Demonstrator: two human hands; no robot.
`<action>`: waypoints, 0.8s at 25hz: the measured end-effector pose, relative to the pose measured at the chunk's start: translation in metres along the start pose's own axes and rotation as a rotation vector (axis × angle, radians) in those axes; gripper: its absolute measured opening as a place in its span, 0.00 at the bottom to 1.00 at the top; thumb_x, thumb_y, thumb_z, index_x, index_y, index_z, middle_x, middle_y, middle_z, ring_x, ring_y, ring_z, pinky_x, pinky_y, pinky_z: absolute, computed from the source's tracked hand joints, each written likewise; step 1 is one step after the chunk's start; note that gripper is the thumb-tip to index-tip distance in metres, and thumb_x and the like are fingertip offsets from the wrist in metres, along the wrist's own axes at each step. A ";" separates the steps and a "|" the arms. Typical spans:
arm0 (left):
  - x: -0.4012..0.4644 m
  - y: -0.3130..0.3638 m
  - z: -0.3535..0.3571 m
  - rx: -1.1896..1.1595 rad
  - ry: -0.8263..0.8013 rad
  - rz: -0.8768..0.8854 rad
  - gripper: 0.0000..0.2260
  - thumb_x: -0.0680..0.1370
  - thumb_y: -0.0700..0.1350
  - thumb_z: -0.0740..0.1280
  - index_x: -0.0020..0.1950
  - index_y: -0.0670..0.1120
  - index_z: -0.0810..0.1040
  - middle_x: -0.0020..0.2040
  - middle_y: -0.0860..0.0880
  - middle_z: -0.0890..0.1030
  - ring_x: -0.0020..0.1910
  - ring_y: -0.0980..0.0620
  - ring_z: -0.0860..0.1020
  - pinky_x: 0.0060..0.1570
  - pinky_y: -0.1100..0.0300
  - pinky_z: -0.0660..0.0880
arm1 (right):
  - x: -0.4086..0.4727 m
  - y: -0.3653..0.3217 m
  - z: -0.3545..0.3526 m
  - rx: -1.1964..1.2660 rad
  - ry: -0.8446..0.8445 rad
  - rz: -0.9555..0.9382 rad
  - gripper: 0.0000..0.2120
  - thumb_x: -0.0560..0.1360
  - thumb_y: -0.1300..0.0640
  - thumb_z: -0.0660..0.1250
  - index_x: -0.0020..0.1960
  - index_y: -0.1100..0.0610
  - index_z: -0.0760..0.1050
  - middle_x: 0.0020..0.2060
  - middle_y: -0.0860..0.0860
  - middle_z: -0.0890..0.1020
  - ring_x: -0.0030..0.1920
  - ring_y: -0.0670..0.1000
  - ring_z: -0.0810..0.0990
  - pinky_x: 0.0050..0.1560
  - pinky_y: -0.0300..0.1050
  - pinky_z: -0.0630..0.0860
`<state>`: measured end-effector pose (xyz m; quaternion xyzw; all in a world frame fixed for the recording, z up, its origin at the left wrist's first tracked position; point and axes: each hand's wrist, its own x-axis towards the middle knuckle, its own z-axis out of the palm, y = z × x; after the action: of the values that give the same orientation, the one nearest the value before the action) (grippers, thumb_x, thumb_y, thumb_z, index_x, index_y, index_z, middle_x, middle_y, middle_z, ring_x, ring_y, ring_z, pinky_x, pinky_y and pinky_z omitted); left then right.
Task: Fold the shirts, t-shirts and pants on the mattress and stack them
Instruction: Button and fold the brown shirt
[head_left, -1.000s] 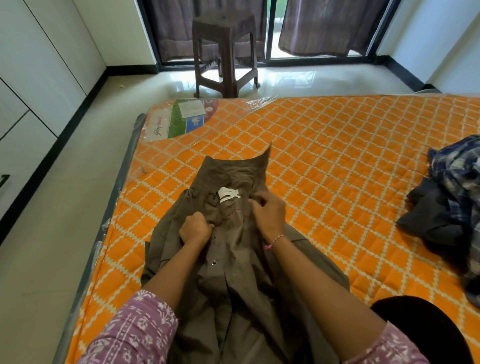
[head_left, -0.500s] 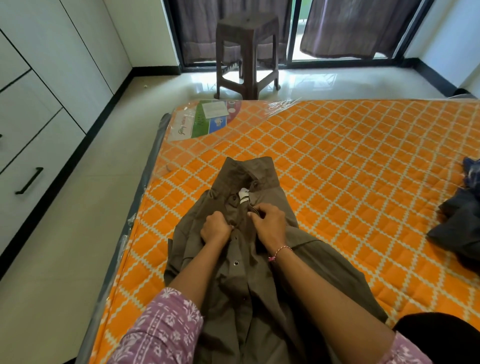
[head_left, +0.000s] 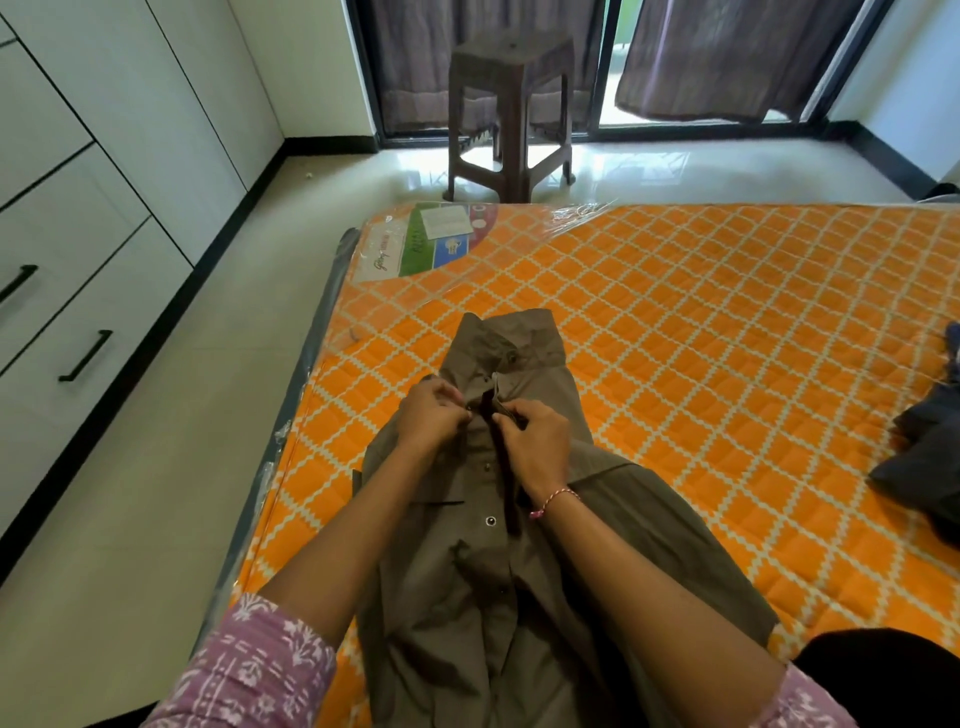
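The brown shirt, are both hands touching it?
Touching. The head view shows the left hand and right hand each pinching an edge of the brown shirt just below its collar.

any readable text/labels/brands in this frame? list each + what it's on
"Godrej" (script, partly legible, a likely reading): on the white strip of the printed label under the plastic wrap at the mattress corner.
White sticker on that label: print too small to read.
Green and blue panels of the label: text blurred, unreadable.
White tag at the olive shirt collar: mostly hidden, unreadable.
Nothing else readable.
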<state>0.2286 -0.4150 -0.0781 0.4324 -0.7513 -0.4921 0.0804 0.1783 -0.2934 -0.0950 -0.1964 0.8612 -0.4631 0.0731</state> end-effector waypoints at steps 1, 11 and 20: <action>-0.004 0.005 0.000 -0.125 -0.022 -0.055 0.06 0.71 0.32 0.71 0.42 0.41 0.78 0.37 0.45 0.79 0.40 0.48 0.79 0.42 0.54 0.78 | -0.002 -0.004 0.001 0.011 0.001 -0.012 0.09 0.74 0.59 0.69 0.52 0.59 0.83 0.48 0.54 0.84 0.49 0.52 0.80 0.45 0.38 0.71; -0.026 0.020 0.007 -0.170 -0.019 0.045 0.13 0.72 0.32 0.71 0.55 0.40 0.79 0.47 0.40 0.83 0.45 0.47 0.81 0.44 0.54 0.79 | -0.009 -0.015 -0.015 -0.048 0.010 -0.100 0.09 0.75 0.59 0.68 0.53 0.59 0.82 0.47 0.55 0.83 0.47 0.53 0.80 0.46 0.44 0.75; -0.036 0.044 0.004 0.206 0.020 0.210 0.14 0.75 0.37 0.64 0.60 0.42 0.80 0.58 0.44 0.81 0.55 0.47 0.79 0.55 0.53 0.77 | -0.004 -0.022 -0.023 -0.217 -0.057 -0.151 0.10 0.74 0.55 0.69 0.52 0.61 0.82 0.46 0.56 0.83 0.46 0.54 0.80 0.45 0.46 0.74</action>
<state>0.2237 -0.3795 -0.0338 0.3623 -0.8381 -0.3969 0.0941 0.1811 -0.2852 -0.0645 -0.2807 0.8865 -0.3656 0.0408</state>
